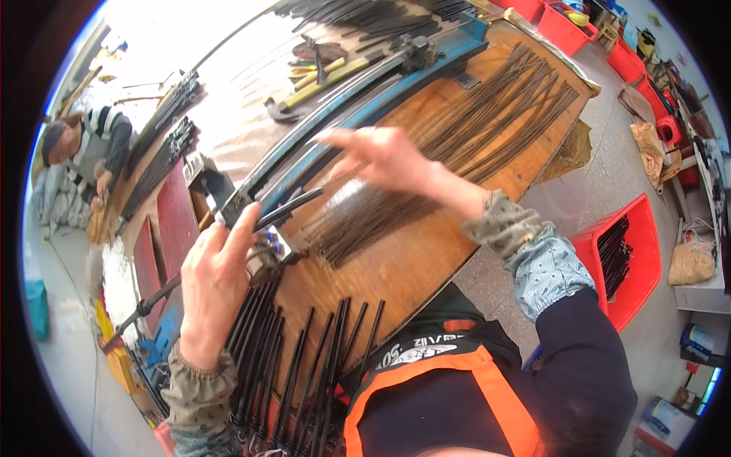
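My left hand is closed around a long black rod, thumb and index finger near a small metal fixture at the bench edge. One end of the rod points right past the fingertips; a thinner length runs down to the left. My right hand hovers over the table with its index finger stretched left, somewhat blurred; nothing shows clearly in it. Beneath it lies a sheaf of long thin coil springs. Beyond the hands, a blue metal rail crosses the wooden table.
Black tubes stand bundled at the near table edge. A hammer and more black rods lie farther back. A red bin stands on the floor at right. At far left another person sits working.
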`<control>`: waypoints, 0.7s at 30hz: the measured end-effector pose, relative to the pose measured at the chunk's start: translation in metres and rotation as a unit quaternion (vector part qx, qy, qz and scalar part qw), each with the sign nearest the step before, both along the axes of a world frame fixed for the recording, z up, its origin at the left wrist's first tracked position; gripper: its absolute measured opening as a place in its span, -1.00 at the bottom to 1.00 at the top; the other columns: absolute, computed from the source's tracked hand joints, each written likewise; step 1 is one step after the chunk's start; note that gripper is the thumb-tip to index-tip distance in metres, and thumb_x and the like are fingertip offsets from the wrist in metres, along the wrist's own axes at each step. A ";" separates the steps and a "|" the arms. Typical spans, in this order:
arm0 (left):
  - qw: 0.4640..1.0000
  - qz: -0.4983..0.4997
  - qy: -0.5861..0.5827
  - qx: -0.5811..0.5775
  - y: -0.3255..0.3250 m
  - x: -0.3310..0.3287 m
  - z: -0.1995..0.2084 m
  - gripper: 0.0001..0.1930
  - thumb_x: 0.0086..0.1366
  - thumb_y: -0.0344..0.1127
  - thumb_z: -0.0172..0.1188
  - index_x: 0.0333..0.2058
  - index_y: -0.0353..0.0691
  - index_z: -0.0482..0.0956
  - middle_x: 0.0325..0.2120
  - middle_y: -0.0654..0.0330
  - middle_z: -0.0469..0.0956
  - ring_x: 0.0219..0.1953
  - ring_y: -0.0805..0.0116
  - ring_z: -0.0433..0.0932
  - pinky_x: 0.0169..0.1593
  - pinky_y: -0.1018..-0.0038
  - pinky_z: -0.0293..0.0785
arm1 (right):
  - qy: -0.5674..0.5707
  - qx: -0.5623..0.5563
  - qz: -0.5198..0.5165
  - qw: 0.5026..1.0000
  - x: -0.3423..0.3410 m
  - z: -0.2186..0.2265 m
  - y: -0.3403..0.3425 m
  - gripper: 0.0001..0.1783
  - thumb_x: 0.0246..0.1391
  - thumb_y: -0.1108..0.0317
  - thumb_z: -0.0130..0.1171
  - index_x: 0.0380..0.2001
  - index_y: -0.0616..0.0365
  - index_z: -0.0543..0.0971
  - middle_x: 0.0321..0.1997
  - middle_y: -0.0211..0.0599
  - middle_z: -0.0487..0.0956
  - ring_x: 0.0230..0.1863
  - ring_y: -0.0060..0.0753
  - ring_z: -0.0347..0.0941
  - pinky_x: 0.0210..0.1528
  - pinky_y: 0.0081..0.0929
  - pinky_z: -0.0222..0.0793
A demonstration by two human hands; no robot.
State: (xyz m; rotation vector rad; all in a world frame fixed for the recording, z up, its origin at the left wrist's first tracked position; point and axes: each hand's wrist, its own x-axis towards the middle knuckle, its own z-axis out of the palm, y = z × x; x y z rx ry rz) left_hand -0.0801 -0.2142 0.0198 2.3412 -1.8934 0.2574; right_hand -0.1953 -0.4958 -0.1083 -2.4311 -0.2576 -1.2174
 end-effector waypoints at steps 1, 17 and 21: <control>0.999 -0.005 -0.037 -0.020 -0.002 0.009 -0.002 -0.52 0.22 -0.52 0.18 0.14 -0.13 0.50 -0.46 0.08 0.40 -0.42 0.11 0.47 -0.35 0.23 0.41 | 0.027 -0.006 -0.112 0.993 0.000 -0.030 -0.037 -0.39 0.07 0.17 0.35 0.18 0.11 0.47 -0.54 -0.28 0.59 -0.55 -0.44 0.54 -0.43 -0.44 0.52; 0.994 0.046 -0.077 -0.069 0.019 0.025 -0.004 -0.52 0.20 -0.50 0.20 0.11 -0.01 0.57 -0.56 0.18 0.36 -0.47 0.23 0.44 -0.37 0.28 0.40 | -0.085 0.033 0.030 0.995 0.023 -0.004 0.004 -0.60 0.14 0.27 0.25 0.07 -0.17 0.61 -0.63 -0.59 0.39 -0.55 -0.68 0.29 -0.60 -0.62 0.31; 0.996 0.038 -0.045 -0.067 0.024 0.011 -0.013 -0.48 0.19 -0.52 0.20 0.13 0.08 0.57 -0.57 0.17 0.37 -0.52 0.24 0.45 -0.42 0.29 0.40 | -0.087 -0.009 0.068 0.994 0.029 0.013 0.069 -0.60 0.13 0.23 0.27 0.07 -0.14 0.62 -0.67 -0.63 0.35 -0.51 -0.64 0.34 -0.54 -0.60 0.27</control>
